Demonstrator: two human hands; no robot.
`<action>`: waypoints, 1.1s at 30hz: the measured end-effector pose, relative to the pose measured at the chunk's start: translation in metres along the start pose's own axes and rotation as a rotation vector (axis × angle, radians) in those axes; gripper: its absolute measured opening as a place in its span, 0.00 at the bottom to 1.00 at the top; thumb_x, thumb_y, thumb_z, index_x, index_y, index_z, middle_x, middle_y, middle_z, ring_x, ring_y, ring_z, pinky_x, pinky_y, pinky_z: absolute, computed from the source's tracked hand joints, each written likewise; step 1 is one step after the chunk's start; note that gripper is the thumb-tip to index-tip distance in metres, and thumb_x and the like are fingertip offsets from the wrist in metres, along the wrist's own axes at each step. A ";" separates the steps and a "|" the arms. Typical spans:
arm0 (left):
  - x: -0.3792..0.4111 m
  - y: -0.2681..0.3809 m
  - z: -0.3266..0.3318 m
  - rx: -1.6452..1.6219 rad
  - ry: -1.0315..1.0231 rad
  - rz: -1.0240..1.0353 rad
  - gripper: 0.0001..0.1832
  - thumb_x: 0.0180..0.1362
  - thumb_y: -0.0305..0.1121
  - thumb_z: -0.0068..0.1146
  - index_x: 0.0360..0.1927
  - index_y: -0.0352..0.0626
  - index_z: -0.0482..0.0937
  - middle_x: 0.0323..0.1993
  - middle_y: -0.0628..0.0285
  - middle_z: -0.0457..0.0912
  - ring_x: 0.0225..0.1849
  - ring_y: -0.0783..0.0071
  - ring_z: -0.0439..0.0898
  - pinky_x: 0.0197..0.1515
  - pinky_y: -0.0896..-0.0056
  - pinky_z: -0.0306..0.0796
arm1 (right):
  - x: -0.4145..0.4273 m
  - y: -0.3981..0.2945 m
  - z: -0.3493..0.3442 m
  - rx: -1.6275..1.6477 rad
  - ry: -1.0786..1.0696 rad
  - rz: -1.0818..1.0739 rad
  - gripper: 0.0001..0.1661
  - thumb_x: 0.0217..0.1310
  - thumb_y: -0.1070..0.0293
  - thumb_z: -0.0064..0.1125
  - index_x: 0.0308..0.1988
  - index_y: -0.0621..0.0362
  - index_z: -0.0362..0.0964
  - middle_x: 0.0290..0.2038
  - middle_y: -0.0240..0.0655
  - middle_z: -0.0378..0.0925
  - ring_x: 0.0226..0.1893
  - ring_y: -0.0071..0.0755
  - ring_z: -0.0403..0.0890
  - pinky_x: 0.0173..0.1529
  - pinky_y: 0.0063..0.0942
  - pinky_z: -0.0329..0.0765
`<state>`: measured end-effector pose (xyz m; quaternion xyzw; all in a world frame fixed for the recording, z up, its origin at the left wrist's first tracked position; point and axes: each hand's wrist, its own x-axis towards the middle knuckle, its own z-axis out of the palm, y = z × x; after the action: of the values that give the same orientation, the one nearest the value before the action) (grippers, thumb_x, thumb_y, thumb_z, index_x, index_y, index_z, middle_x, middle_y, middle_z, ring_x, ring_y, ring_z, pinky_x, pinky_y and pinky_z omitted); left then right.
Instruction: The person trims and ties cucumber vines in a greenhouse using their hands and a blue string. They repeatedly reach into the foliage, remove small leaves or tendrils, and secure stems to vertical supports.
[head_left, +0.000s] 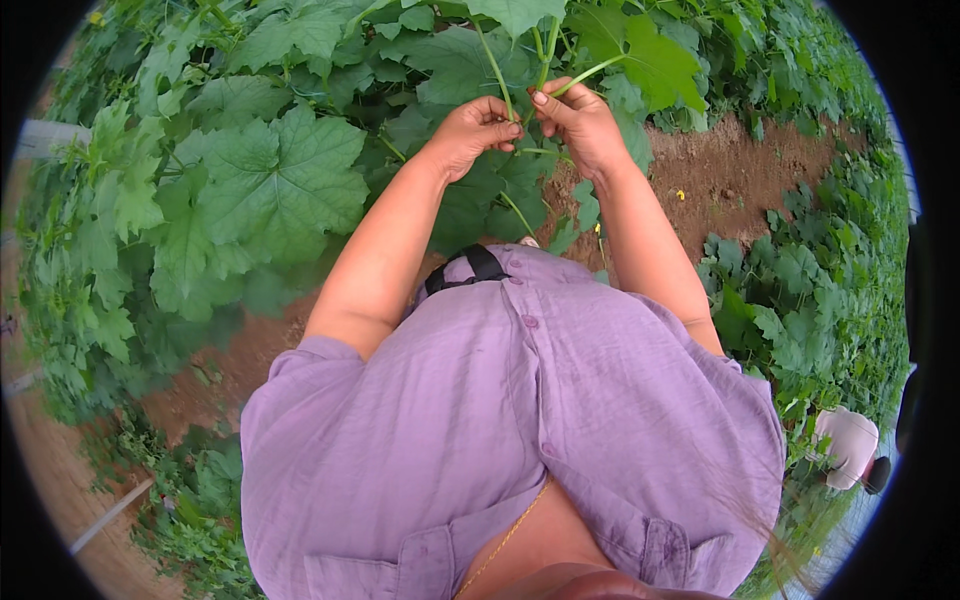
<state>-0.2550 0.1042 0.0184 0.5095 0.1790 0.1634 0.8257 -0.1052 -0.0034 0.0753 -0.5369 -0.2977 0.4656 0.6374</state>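
My left hand (469, 139) has its thumb and fingertips pinched around the lower end of a thin green leaf stalk (493, 66). Close beside it, my right hand (589, 129) grips an upright green vine stem (546, 67) between thumb and fingers. A side stalk (591, 75) runs from my right fingers to a bright green lobed leaf (664, 64). Something small and reddish brown shows at my right thumb tip; I cannot tell what it is. Fingers hide the spot where the stalks meet. To the left of my hands spreads a large broad leaf (281, 180).
Dense leafy vines (795, 300) stand on both sides of a strip of brown soil (739, 176). A small yellow flower (681, 195) lies on that soil. At the far right, a person in a pale top (847, 446) is among the plants. A pale post (52, 140) shows at left.
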 end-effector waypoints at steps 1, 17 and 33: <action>0.003 0.000 0.001 0.020 -0.008 0.013 0.09 0.55 0.31 0.60 0.38 0.41 0.75 0.35 0.65 0.78 0.39 0.77 0.77 0.40 0.77 0.72 | -0.002 -0.002 -0.003 0.014 0.006 0.001 0.07 0.55 0.70 0.61 0.36 0.56 0.71 0.32 0.28 0.75 0.27 0.19 0.71 0.29 0.17 0.66; -0.040 -0.140 -0.097 0.901 0.180 -0.675 0.14 0.53 0.36 0.61 0.40 0.39 0.78 0.37 0.56 0.80 0.39 0.67 0.76 0.43 0.66 0.70 | -0.011 -0.025 -0.070 0.046 0.177 -0.176 0.09 0.56 0.71 0.61 0.39 0.58 0.72 0.35 0.31 0.77 0.33 0.21 0.75 0.33 0.18 0.73; 0.004 0.037 0.055 0.514 0.344 0.459 0.12 0.54 0.36 0.61 0.35 0.38 0.76 0.29 0.66 0.80 0.30 0.80 0.77 0.34 0.77 0.70 | -0.028 0.005 -0.022 -0.158 -0.038 -0.064 0.10 0.61 0.70 0.54 0.43 0.62 0.72 0.36 0.31 0.76 0.35 0.23 0.76 0.37 0.23 0.75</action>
<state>-0.2297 0.0791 0.0744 0.6918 0.2315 0.3770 0.5707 -0.0981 -0.0380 0.0689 -0.5668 -0.3628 0.4303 0.6017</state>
